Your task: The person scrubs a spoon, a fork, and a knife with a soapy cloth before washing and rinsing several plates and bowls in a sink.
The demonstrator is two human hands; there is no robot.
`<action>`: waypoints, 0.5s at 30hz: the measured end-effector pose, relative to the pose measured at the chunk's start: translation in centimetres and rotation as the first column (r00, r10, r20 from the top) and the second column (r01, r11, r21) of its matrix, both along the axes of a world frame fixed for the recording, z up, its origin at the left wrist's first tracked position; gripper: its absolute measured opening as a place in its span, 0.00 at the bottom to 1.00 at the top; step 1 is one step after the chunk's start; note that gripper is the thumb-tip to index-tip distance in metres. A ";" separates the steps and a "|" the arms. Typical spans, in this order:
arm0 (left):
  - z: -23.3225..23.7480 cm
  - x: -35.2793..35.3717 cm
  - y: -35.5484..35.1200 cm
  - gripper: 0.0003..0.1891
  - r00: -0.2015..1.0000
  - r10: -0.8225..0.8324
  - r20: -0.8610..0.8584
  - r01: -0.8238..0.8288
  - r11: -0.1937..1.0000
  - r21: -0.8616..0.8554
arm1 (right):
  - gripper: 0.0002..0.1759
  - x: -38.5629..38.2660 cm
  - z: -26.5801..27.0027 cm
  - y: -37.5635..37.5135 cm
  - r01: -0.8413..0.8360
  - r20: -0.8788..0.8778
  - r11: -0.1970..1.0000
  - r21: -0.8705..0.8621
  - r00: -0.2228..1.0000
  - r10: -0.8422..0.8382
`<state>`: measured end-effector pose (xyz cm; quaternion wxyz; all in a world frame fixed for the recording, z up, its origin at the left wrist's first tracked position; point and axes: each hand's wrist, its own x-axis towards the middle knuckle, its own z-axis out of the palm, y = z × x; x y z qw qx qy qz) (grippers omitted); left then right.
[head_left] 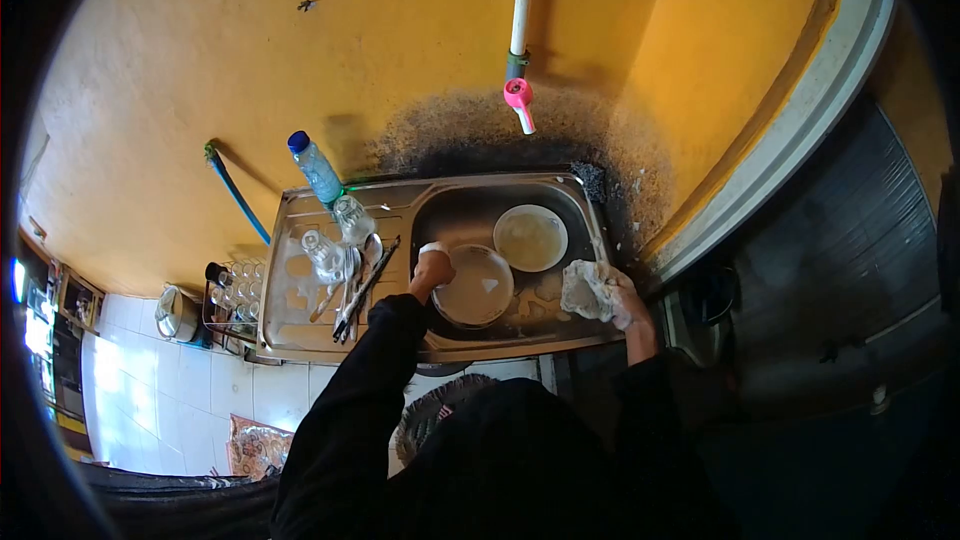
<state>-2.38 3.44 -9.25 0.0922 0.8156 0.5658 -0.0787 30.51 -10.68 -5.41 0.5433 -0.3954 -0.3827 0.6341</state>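
Note:
My left hand [431, 272] is closed at the left rim of a large round bowl [472, 312] in the sink. A small white thing [433, 248] shows at its fingertips; I cannot make out what it is. At the sink's right edge, my right hand [628, 306] grips a crumpled, whitish wet cloth [585, 290]. Between the hands, behind the first bowl, sits a second bowl [531, 238] with cloudy liquid in it. The first bowl also holds cloudy liquid, with a white patch on it.
On the drainboard [290, 315] are glasses [324, 258], several utensils [366, 285] and a blue-capped plastic bottle [316, 170]. A pink tap [518, 95] hangs above the sink [430, 215]. A dark scouring pad [589, 180] lies at the back right corner. A glass rack [235, 292] stands left.

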 end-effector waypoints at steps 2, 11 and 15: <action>0.9 0.5 -0.1 0.11 0.998 0.017 0.065 -0.016 0.999 -0.028 | 0.20 -1.1 1.9 -1.4 -0.042 -0.124 0.998 0.045 0.991 0.047; 4.6 9.3 4.3 0.14 0.989 -0.022 0.150 0.028 0.999 -0.041 | 0.23 -2.8 4.6 -3.1 0.188 -0.246 0.982 0.001 0.952 -0.182; -6.2 13.0 10.6 0.14 0.958 0.056 0.280 -0.012 0.987 -0.159 | 0.30 -2.9 6.7 -4.7 0.249 -0.165 0.968 0.043 0.957 -0.238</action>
